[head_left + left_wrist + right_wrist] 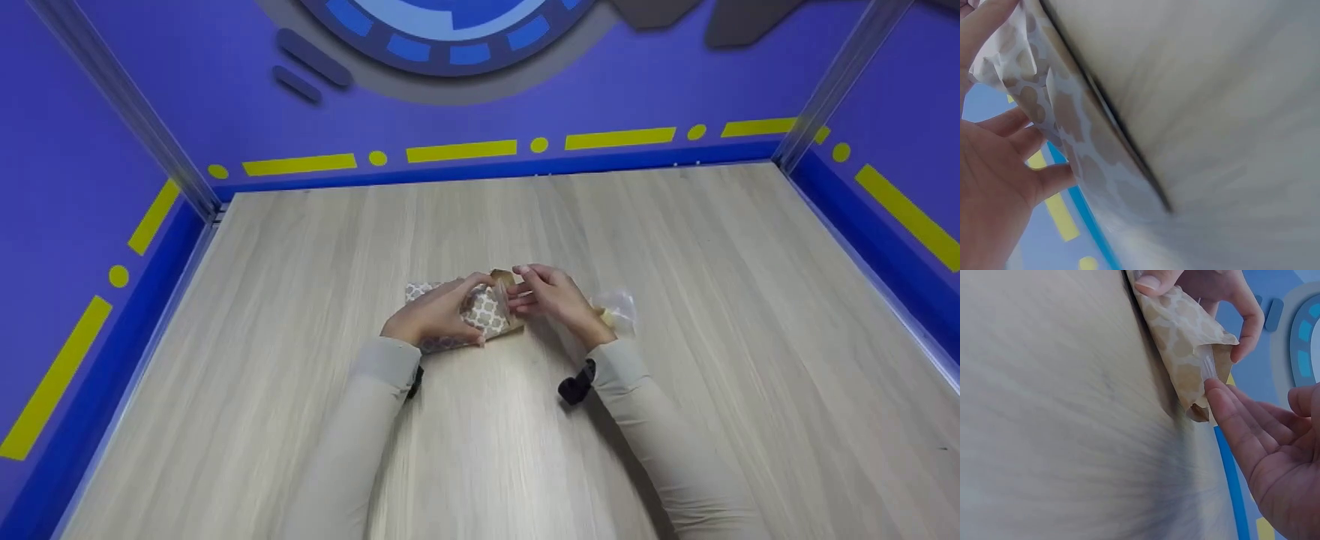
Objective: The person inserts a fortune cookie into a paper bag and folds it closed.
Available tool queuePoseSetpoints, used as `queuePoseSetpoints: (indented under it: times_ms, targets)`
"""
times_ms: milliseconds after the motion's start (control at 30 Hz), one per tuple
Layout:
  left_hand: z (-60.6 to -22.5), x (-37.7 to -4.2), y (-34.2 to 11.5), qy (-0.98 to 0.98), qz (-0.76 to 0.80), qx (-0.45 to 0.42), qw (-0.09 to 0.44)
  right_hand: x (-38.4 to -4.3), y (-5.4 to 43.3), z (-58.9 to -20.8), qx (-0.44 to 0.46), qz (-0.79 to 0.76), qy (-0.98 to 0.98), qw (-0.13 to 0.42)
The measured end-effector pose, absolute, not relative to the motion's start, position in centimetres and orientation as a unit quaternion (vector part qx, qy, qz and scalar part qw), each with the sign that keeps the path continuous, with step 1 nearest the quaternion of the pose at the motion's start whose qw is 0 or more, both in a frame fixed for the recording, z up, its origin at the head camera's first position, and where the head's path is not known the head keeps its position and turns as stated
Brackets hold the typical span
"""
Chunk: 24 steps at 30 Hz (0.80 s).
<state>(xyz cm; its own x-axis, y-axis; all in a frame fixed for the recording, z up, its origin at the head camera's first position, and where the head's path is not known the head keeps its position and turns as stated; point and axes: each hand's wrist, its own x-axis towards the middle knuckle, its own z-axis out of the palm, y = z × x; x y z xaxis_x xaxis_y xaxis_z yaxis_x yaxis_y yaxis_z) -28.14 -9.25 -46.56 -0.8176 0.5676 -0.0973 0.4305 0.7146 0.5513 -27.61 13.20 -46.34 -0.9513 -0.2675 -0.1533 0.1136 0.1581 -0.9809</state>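
A paper bag (487,315) with a brown and white lattice pattern lies on the wooden table, its mouth facing right. My left hand (439,311) holds it near the mouth, thumb on the near side and fingers at the far edge. Inside the mouth, clear plastic (1207,363) shows in the right wrist view. My right hand (559,300) is at that opening with fingers extended, palm toward the bag. Its fingertips (1214,385) are right at the plastic. The rest of the bag's contents is hidden by the paper.
Partly behind the right wrist lies a clear plastic packet (622,309) with something yellowish in it. The wooden table (300,247) is bordered by blue-purple walls (480,120) at the back and both sides.
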Motion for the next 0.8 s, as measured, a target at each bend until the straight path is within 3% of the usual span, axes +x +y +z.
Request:
queuePoseSetpoints:
  times_ms: [800]
  targets:
    - [-46.41, -28.17, -9.14, 0.920, 0.246, 0.282, 0.116, -27.65, 12.53, -46.62, -0.055, -0.656, 0.737, 0.154]
